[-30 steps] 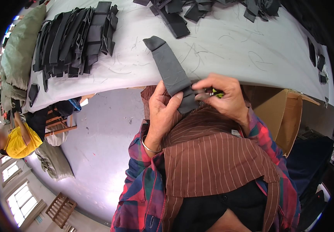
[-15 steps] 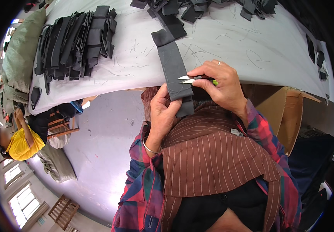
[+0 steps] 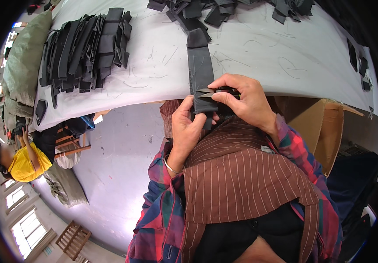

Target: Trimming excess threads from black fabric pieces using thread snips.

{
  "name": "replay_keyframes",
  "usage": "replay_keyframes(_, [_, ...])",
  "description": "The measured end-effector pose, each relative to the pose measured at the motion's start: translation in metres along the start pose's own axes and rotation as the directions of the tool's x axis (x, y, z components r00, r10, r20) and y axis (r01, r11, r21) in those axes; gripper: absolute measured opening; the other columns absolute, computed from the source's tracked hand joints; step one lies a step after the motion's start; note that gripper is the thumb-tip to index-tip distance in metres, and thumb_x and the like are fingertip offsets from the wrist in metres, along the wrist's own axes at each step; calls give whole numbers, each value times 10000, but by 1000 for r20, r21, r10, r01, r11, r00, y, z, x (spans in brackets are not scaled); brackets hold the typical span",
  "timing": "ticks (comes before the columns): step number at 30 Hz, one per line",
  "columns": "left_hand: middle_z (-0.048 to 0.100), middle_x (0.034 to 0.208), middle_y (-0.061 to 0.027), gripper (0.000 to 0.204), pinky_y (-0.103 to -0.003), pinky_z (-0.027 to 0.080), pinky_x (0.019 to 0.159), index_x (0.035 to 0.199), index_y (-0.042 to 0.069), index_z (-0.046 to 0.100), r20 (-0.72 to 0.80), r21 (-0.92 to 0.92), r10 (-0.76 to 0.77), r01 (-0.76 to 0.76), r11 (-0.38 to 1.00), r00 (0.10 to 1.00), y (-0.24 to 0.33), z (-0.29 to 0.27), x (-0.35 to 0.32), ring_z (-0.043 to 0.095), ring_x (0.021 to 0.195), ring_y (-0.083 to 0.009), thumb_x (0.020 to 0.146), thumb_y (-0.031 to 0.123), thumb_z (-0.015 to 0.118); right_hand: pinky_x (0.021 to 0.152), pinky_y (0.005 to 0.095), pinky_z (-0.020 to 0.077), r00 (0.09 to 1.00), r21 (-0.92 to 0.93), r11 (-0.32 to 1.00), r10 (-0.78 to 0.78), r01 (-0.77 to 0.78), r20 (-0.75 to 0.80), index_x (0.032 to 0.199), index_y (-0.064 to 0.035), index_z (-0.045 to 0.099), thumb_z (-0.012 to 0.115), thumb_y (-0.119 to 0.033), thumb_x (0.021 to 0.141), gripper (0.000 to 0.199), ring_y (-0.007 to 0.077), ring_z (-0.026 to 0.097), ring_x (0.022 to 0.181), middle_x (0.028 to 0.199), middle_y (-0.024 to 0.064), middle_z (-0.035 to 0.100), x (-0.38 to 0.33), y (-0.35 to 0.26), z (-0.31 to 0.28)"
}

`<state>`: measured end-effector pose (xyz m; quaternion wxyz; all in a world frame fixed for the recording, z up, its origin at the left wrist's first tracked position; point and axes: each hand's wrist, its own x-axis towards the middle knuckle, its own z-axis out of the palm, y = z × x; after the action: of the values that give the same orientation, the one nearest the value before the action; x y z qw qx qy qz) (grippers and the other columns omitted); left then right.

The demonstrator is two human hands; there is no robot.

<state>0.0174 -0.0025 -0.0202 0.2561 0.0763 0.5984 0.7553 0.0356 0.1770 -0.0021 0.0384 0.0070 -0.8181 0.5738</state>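
Observation:
A dark grey fabric strip (image 3: 201,65) runs from the white-covered table over its near edge toward my lap. My left hand (image 3: 188,125) pinches the strip's near end between thumb and fingers. In my right hand (image 3: 247,98) is a pair of small thread snips (image 3: 207,92), their pointed blades slightly parted and lying over the strip just above my left fingertips. Fine loose threads show on the strip's surface. Its far end is folded over and lies against a heap of similar dark pieces (image 3: 192,9).
A neat stack of dark strips (image 3: 84,50) lies at the table's left, beside a large pale green sack (image 3: 24,61). Cut threads are strewn over the white cloth (image 3: 259,57). An open cardboard box (image 3: 329,127) stands below the table at right. A person in yellow (image 3: 28,162) works at far left.
The strip's far part has swung to the right and now lies straighter. The snips have shifted slightly, their blades closer to the strip's left edge. Both hands keep their hold.

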Motion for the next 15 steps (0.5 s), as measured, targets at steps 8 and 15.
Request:
replay_keyframes(8, [651,871,-89,314,-237,524,620,1120,-42,554,6,-50,-41,41,998,999,-7,0,0,631,705,-118,835,-79,428,646,304,436,969,-225,947,-243,230,-35,928,-61,683,702,-79,761,169,202,542,673,785,52,652,1,4,7])
replay_keyframes(15, [642,923,-92,324,-229,508,599,1132,-40,555,17,-186,-63,65,980,998,-7,0,1,627,703,-129,837,-79,427,645,305,431,966,-266,937,-253,229,-60,916,-64,686,713,-82,748,171,202,537,666,768,48,647,2,5,2])
